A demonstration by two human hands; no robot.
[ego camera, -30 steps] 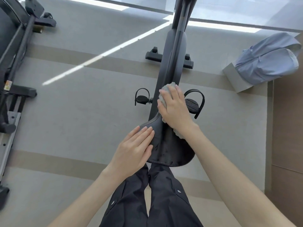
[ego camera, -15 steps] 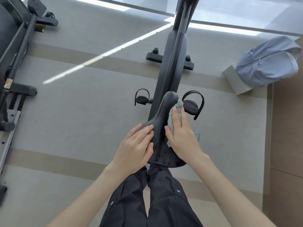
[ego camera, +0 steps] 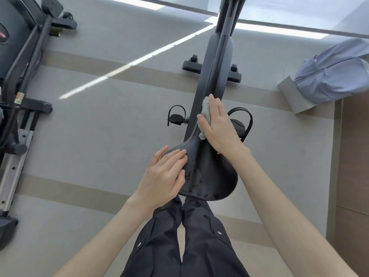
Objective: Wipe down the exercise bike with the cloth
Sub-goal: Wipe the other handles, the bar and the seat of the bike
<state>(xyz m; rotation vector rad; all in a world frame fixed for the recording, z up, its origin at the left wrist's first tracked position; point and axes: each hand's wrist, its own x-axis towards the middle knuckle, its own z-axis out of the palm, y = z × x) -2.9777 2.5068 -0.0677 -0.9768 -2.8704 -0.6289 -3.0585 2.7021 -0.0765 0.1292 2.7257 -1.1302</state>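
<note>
Underfoot, grey floor (ego camera: 119, 136), cloth (ego camera: 205, 109) on saddle (ego camera: 209, 172)

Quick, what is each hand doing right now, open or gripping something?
Left hand: open, fingers resting flat on the saddle.
Right hand: open, straight fingers pressing the cloth onto the saddle's nose.

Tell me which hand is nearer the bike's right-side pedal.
Right. The right hand, pressing the cloth on the saddle, is just beside the pedal; the left hand rests on the saddle's left edge, farther back.
</note>
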